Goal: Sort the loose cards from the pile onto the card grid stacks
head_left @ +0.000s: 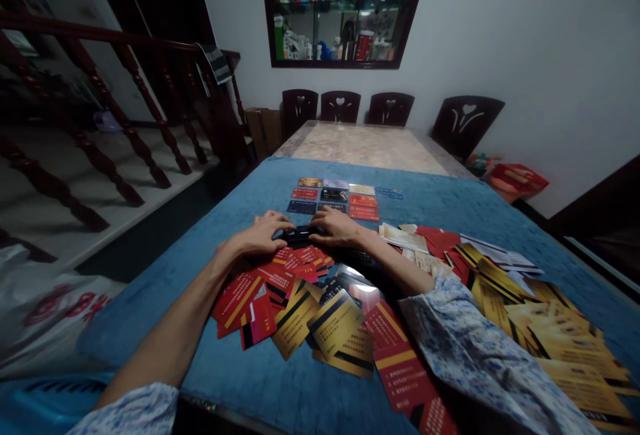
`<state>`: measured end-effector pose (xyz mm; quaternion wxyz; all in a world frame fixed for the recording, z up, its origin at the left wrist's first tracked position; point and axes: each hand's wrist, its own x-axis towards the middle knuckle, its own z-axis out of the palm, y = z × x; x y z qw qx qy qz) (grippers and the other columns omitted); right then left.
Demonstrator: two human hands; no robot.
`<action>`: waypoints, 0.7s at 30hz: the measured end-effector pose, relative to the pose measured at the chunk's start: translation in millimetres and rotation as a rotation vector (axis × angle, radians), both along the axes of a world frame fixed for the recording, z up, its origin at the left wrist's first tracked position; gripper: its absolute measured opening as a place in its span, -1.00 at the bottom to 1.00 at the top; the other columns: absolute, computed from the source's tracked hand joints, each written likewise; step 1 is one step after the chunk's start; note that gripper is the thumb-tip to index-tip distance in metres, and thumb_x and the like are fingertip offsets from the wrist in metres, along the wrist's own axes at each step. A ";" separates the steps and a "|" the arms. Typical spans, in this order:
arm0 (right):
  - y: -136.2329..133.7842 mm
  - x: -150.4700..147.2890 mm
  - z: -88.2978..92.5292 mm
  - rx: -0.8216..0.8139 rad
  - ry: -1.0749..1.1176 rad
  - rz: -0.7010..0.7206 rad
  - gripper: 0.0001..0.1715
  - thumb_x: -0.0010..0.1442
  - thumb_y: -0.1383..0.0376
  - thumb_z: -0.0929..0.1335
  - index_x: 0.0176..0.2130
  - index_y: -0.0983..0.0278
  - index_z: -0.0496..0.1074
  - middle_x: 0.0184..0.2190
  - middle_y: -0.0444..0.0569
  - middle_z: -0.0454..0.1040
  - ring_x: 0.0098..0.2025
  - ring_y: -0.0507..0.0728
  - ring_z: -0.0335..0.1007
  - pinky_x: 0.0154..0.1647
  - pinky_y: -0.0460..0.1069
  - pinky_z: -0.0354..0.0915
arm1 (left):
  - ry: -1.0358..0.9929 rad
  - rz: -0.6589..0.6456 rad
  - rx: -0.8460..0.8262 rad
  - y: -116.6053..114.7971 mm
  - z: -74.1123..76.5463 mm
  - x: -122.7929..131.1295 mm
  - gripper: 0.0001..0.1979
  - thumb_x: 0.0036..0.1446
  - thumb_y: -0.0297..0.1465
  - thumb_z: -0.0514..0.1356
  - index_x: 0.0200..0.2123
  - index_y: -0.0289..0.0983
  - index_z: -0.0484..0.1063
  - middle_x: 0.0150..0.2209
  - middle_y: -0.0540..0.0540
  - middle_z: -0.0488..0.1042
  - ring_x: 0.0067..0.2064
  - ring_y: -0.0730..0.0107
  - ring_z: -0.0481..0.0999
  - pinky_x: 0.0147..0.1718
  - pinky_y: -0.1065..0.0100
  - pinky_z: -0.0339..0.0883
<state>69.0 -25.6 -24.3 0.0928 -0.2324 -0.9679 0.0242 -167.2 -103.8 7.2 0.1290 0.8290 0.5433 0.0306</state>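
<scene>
Between my two hands is a black glossy card (299, 234), possibly a small stack; its face is too dark to read. My left hand (265, 231) grips its left end with thumb and fingers, and my right hand (334, 226) grips its right end. Just beyond my fingers, cards lie in rows on the blue cloth, among them a red card (363, 212) and a dark blue card (301, 207). Below my hands spreads a loose pile of red cards (241, 298) and gold cards (343, 328), overlapping each other.
A blue cloth (230, 195) covers the near part of the table. To the right lie more gold cards (565, 328), red packets and white papers (407, 238). Dark chairs (340, 107) stand at the far end, a wooden railing (125, 68) at left. A white plastic bag (45, 308) is near my left arm.
</scene>
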 end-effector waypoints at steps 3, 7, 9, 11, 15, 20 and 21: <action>0.3 2.7 0.1 0.039 0.019 0.068 -0.58 0.37 0.10 0.33 -0.01 0.33 0.60 -0.20 0.13 0.56 -0.14 0.18 0.31 -0.06 0.07 0.24 | -0.023 -0.011 0.029 1.5 -2.2 -0.5 -0.55 0.15 -0.36 0.19 0.13 -0.17 0.50 0.17 -0.21 0.43 0.25 -0.08 0.24 0.21 -0.18 0.13; 0.1 4.7 -2.1 0.077 0.048 0.089 -0.59 0.41 0.11 0.30 -0.03 0.32 0.60 -0.23 0.11 0.57 -0.18 0.15 0.29 -0.12 0.03 0.22 | -0.083 -0.028 0.071 5.6 -7.9 -2.0 -0.64 0.18 -0.35 0.18 0.02 -0.21 0.57 0.11 -0.21 0.49 0.21 -0.03 0.29 0.20 -0.14 0.16; 0.1 5.5 -3.3 0.085 0.066 0.097 -0.61 0.42 0.13 0.29 -0.04 0.30 0.60 -0.23 0.10 0.58 -0.19 0.14 0.29 -0.13 0.02 0.21 | -0.120 -0.045 0.088 8.1 -10.1 -4.0 -0.70 0.17 -0.36 0.20 -0.05 -0.23 0.60 0.05 -0.20 0.53 0.17 0.01 0.33 0.19 -0.08 0.20; 0.5 6.0 -4.8 0.099 0.089 0.103 -0.62 0.43 0.15 0.28 -0.07 0.30 0.60 -0.25 0.09 0.59 -0.21 0.13 0.30 -0.14 0.01 0.22 | -0.167 -0.074 0.118 10.5 -11.2 -6.7 -0.74 0.17 -0.36 0.20 -0.12 -0.22 0.63 -0.03 -0.18 0.57 0.13 0.07 0.37 0.19 0.01 0.25; 2.5 4.7 -10.7 0.117 0.159 0.092 -0.65 0.43 0.18 0.29 -0.11 0.30 0.61 -0.29 0.07 0.60 -0.22 0.12 0.34 -0.14 0.00 0.25 | -0.263 -0.115 0.207 14.3 -11.2 -11.4 -0.78 0.19 -0.37 0.19 -0.21 -0.22 0.65 -0.15 -0.13 0.60 0.03 0.16 0.44 0.14 0.14 0.32; -0.1 2.1 -13.9 0.047 0.215 -0.031 -0.70 0.39 0.25 0.33 0.00 0.28 0.58 -0.19 0.08 0.61 -0.11 0.15 0.40 -0.09 0.00 0.31 | -0.341 -0.066 0.295 16.7 -13.1 -12.2 -0.76 0.20 -0.40 0.15 -0.24 -0.26 0.65 -0.22 -0.15 0.62 -0.06 0.21 0.51 0.05 0.20 0.40; -2.1 1.6 -12.7 0.029 0.214 -0.060 -0.69 0.39 0.28 0.31 0.03 0.29 0.56 -0.15 0.09 0.61 -0.07 0.16 0.41 -0.06 0.00 0.31 | -0.348 -0.042 0.308 16.9 -13.9 -11.8 -0.75 0.20 -0.41 0.14 -0.24 -0.26 0.65 -0.21 -0.15 0.62 -0.07 0.21 0.52 0.04 0.21 0.40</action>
